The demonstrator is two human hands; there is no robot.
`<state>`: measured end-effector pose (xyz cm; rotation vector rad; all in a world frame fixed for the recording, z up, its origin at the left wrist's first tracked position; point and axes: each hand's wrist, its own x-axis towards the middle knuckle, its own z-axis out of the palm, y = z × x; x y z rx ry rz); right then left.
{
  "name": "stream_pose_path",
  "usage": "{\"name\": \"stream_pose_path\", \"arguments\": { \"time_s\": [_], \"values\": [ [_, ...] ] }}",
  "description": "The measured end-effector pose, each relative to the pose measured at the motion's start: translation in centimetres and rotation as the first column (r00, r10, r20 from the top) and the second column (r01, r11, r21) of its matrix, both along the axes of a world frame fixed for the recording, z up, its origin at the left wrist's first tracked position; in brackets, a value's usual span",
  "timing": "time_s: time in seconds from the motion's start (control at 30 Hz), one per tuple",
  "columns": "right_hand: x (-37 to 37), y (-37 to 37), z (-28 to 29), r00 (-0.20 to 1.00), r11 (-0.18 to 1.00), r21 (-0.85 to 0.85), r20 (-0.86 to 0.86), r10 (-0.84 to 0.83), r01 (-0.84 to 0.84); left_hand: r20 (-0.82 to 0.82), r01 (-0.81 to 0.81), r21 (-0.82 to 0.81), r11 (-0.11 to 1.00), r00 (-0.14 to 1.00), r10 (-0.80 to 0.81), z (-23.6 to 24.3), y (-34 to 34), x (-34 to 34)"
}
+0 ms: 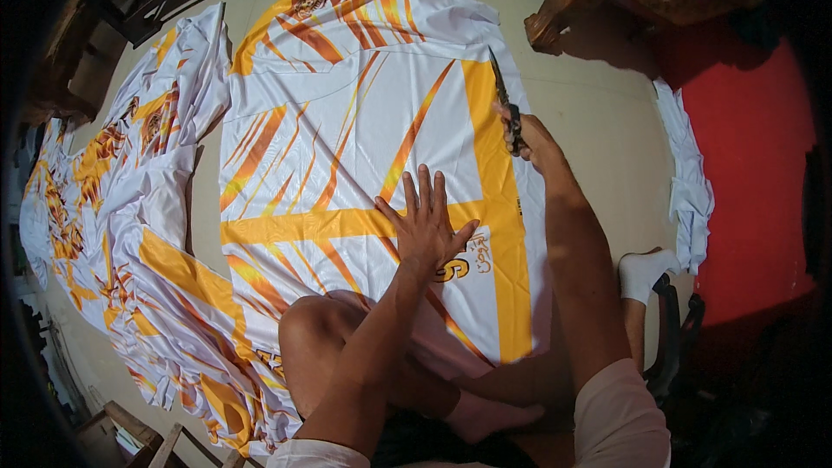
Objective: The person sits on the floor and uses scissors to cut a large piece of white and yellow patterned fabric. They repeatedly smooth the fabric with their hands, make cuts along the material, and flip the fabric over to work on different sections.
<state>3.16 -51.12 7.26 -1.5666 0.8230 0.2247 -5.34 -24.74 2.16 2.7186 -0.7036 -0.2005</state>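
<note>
White fabric [312, 156] printed with orange and yellow streaks lies spread on the floor in front of me. My left hand [425, 225] presses flat on it with the fingers spread, near a yellow band running across. In my right hand [533, 139] is a pair of dark scissors [514, 121], gripped by the handles. The blades point away from me, along the fabric's right edge beside a broad yellow stripe [487, 130]. Whether the blades are parted or touch the cloth, I cannot tell.
More printed fabric [165, 295] lies crumpled in a heap on the left. A carved wooden furniture leg [555, 22] stands at the far right, near a red surface [737, 182]. White cloth strips [689, 182] lie on the right. My knee [316, 329] rests over the near fabric.
</note>
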Motion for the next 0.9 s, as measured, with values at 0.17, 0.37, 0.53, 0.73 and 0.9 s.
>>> {"name": "stream_pose_path", "arguments": {
  "time_s": [0.17, 0.37, 0.53, 0.73, 0.9],
  "values": [
    [1.0, 0.2, 0.7, 0.997, 0.999, -0.006, -0.072, -0.033, 0.033, 0.021, 0.0, -0.028, 1.0, 1.0, 0.0, -0.4, 0.3, 0.0],
    [1.0, -0.7, 0.1, 0.997, 0.992, -0.097, 0.014, 0.082, -0.08, 0.037, 0.007, -0.015, 1.0, 0.999, -0.007, -0.1, -0.1, -0.4],
    [-4.3, -1.6, 0.4, 0.991, 0.993, -0.048, -0.085, 0.102, -0.106, 0.002, -0.007, 0.0, 1.0, 1.0, 0.007, 0.4, 0.1, -0.8],
    [-22.8, -3.9, -3.6, 0.999, 0.695, -0.718, 0.032, 0.007, 0.018, -0.076, 0.059, 0.071, 0.996, 0.996, -0.054, 2.6, -0.1, -0.8],
    [-33.3, 1.1, -1.3, 0.956, 0.545, -0.838, -0.189, -0.224, -0.038, -0.786, -0.371, -0.584, 0.722, 0.478, -0.391, 9.5, 9.1, 5.9]
  ]
}}
